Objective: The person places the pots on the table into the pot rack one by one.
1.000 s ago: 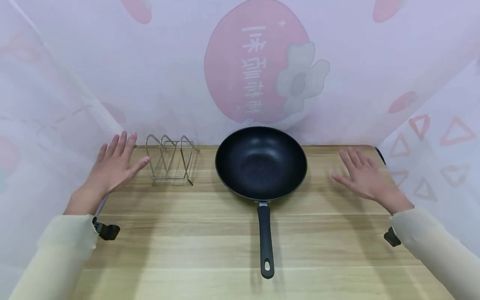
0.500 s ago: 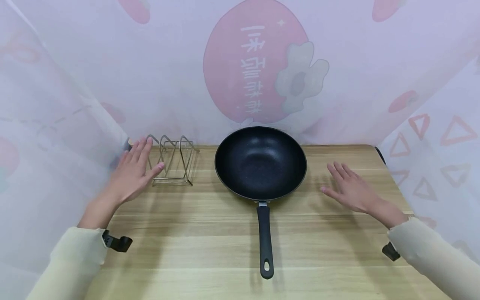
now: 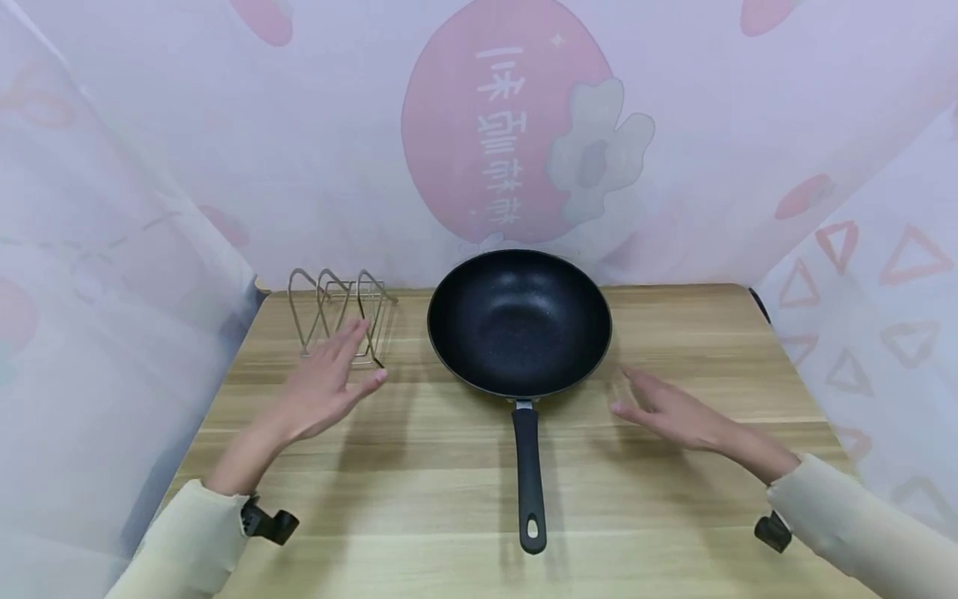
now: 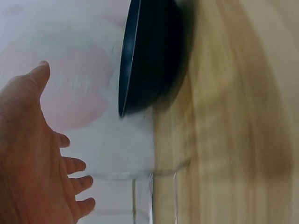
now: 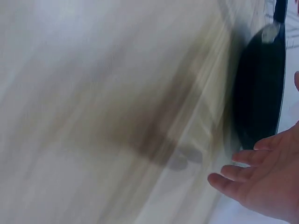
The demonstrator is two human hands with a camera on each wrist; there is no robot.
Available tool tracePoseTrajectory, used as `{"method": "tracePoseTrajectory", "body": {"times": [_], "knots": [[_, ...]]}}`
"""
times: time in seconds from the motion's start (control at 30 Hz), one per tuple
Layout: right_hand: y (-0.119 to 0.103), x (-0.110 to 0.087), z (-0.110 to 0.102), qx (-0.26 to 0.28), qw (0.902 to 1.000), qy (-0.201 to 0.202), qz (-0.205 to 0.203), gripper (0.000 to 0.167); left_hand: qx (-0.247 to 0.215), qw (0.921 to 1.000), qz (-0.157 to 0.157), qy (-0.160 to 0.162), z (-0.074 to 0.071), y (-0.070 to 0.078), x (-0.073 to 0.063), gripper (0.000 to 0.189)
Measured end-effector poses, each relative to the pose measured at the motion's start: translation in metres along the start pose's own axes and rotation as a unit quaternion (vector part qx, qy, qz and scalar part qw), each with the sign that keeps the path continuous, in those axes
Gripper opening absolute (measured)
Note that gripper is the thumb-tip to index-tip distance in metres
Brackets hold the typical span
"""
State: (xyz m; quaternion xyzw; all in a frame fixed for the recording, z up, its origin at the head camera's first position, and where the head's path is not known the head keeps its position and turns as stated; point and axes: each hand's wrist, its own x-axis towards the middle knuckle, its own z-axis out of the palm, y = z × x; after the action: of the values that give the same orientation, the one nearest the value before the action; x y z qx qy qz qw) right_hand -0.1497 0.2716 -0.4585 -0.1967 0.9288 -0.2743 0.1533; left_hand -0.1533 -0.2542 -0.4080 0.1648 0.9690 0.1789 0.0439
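Note:
A black frying pan (image 3: pixel 520 324) sits at the middle of the wooden table, its dark handle (image 3: pixel 530 482) pointing toward me. My left hand (image 3: pixel 318 395) is held over the table in front of a wire rack (image 3: pixel 367 308), fingers extended and thumb spread. In the head view its fingertips overlap the rack's front. My right hand (image 3: pixel 677 412) hovers to the right of the pan, fingers stretched toward it. Both hands hold nothing. The left wrist view shows the pan (image 4: pixel 152 56) beyond my spread fingers; in the right wrist view the pan (image 5: pixel 259 88) lies just past my fingertips.
The wooden table (image 3: pixel 419 507) ends at a pale cloth backdrop (image 3: pixel 322 150) printed with strawberries, which also rises on both sides. The rack stands near the back left, left of the pan.
My left hand has moved right and toward me, from beside the rack to in front of it. My right hand has come left and nearer, toward the pan. Pan and rack stay put.

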Motion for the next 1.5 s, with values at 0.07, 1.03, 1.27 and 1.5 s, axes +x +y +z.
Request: {"method": "tracePoseTrajectory", "body": {"times": [0.07,1.03,1.27,1.5], "knots": [[-0.007,0.0,0.006,0.033,0.9992,-0.019,0.006,0.085,-0.017,0.9998,-0.002,-0.008,0.007,0.01,-0.001,0.089],[-0.061,0.027,0.063,0.577,0.799,-0.169,0.024,0.072,-0.412,0.8877,-0.098,-0.181,0.059,0.1,-0.01,0.095],[-0.07,0.031,0.071,0.605,0.7818,-0.149,0.031,0.068,-0.513,0.8167,-0.101,-0.244,0.071,0.111,-0.01,0.093],[-0.076,0.034,0.078,0.609,0.7784,-0.14,0.055,0.069,-0.604,0.7328,-0.114,-0.293,0.086,0.117,-0.011,0.097]]}}
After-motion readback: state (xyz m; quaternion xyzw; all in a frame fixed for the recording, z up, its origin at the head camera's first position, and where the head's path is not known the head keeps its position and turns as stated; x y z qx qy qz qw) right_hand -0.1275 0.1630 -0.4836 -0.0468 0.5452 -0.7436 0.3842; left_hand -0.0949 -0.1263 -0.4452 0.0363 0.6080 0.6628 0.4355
